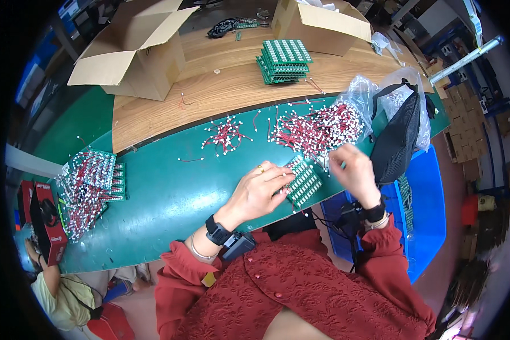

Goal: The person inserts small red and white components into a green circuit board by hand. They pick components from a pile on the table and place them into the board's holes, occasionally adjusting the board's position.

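Observation:
A green circuit board panel (307,182) with rows of small white parts lies tilted at the front edge of the green table. My left hand (260,191) grips its left side, fingers bent over the edge. Just to the right of the panel is my right hand (354,171), its fingers curled together in a pinch; whatever is between the fingertips is too small to make out. Beyond both hands spreads a large heap of short red wires with white connectors (317,129). A smaller cluster of the same wires (226,136) lies to its left.
Stacked green panels (286,59) stand on the wooden board behind, between two open cardboard boxes (147,71) (323,28). Wired panels (90,187) pile up at far left. A black mesh bag (399,139) and blue bin (430,209) are right. Another person (68,300) sits lower left.

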Available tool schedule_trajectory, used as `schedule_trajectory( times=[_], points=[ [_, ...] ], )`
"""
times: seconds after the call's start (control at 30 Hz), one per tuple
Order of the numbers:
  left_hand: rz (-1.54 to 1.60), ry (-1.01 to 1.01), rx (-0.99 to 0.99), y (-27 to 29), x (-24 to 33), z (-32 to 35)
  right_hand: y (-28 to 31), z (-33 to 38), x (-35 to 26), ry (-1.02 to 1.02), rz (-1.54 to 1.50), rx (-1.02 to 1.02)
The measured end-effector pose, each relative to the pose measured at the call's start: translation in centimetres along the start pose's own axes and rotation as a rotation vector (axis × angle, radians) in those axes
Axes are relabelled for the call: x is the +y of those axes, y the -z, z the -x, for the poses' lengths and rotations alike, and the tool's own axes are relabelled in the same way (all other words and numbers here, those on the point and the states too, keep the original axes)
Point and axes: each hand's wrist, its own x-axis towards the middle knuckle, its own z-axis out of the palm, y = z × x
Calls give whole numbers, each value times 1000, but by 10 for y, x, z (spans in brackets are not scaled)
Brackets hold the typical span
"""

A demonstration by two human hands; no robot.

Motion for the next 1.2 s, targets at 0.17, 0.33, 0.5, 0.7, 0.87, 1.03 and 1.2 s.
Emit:
schedule_trajectory(
  times=[0.17, 0.33, 0.5, 0.7, 0.87, 1.03, 1.2],
  points=[
    [-51, 40, 80, -1, -7, -1, -9, -9, 26, -83, 98, -16],
    [-72, 38, 81, -1, -7, 0, -21, -18, 17, -94, 274, -7],
    [-99, 46, 47, 1, -5, 0, -19, -13, 13, -142, 350, -28],
    [-109, 55, 29, 0, -3, 1, -2, -3, 7, -308, 219, -102],
    [-108, 17, 50, 3, -2, -2, 2, 8, 18, -427, 47, -140],
    [-93, 28, 38, 3, -4, -1, 7, 15, 16, -445, 116, -235],
    [-95, 21, 29, 1, -4, 1, 7, 4, 20, -558, -241, -166]
  ],
)
